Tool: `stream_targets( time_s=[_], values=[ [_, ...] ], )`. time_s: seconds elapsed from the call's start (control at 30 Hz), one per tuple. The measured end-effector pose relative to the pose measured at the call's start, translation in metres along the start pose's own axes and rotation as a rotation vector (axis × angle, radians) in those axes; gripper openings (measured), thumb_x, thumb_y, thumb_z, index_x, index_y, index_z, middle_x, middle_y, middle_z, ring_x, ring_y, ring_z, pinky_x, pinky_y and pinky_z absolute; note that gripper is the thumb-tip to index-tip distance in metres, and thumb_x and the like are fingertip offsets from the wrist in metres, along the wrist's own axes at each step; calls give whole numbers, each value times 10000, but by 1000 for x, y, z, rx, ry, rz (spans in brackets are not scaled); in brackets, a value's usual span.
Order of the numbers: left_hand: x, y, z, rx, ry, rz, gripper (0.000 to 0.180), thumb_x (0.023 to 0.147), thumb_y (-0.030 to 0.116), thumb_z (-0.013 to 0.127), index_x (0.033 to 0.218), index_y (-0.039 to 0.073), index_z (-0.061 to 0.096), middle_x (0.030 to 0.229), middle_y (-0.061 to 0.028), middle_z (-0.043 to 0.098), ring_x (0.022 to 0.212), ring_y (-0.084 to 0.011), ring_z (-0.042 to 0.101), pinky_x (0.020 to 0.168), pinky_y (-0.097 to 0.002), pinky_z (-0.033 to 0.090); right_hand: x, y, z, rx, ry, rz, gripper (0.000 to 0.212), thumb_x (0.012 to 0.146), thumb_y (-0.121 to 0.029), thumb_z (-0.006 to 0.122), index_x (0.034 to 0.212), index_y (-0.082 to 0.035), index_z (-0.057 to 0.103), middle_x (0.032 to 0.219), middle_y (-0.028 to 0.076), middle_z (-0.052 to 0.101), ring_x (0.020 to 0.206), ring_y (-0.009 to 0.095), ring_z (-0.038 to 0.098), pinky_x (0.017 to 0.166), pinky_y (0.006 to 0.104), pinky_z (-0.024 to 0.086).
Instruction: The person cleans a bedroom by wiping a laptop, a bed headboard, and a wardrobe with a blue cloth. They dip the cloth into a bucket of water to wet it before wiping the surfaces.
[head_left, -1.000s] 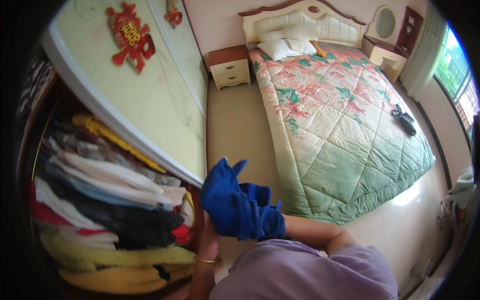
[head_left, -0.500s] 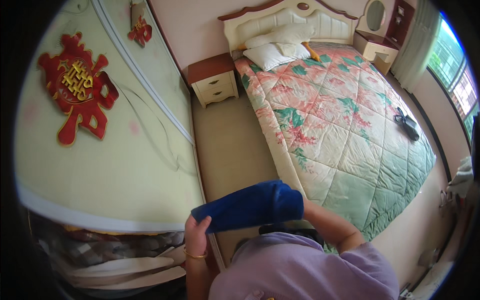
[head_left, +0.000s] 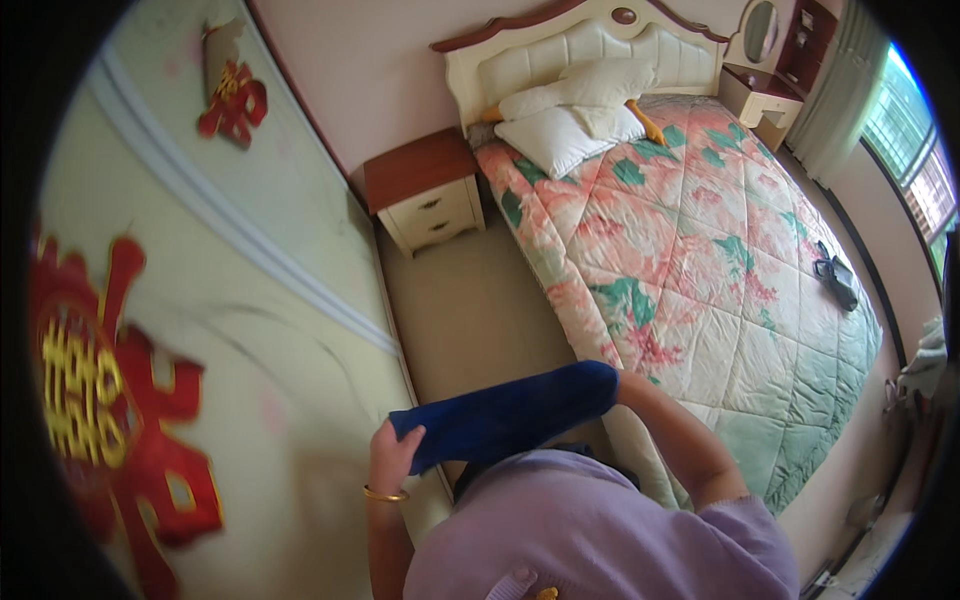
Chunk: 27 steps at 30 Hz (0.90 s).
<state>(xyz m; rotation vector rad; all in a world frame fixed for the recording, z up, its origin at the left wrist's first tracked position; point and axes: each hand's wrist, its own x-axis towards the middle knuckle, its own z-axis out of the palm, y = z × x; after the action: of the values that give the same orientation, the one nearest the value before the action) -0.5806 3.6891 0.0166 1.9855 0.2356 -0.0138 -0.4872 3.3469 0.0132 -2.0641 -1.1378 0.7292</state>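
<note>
One blue cloth, seemingly flatter now

A home bedroom: bed, pillow and nightstand (floral quilt too).

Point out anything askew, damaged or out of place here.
The smaller red decoration on the door may be damaged: its top is plain and brownish, as if folded over or peeling. A black object lies on the quilt near its right edge, an odd spot. The blue cloth in the left hand shows no visible damage.
</note>
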Motion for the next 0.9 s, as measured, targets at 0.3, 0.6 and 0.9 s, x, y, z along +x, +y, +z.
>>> stream_targets(
  time_s=[0.3,0.6,0.9],
  values=[
    [242,64,20,49,-424,187,270,752,117,641,965,-19,546,858,-122,624,773,-179,591,711,-296,463,18,102,-71,343,54,443,314,831,-215,539,1090,-38,555,1004,82,600,876,171,572,764,317,464],
    [431,73,32,187,-211,130,414,666,147,719,944,-30,468,838,-163,574,779,-262,566,723,-346,456,112,239,-211,1632,422,634,341,898,-271,442,1157,-59,506,1083,58,574,940,172,557,838,363,437],
    [597,88,11,627,-282,285,519,660,25,645,1139,66,448,986,-197,537,911,-368,526,767,-399,442,272,282,-392,275,652,534,184,717,-108,630,885,-47,589,770,72,591,712,180,557,650,302,439]
  ],
)
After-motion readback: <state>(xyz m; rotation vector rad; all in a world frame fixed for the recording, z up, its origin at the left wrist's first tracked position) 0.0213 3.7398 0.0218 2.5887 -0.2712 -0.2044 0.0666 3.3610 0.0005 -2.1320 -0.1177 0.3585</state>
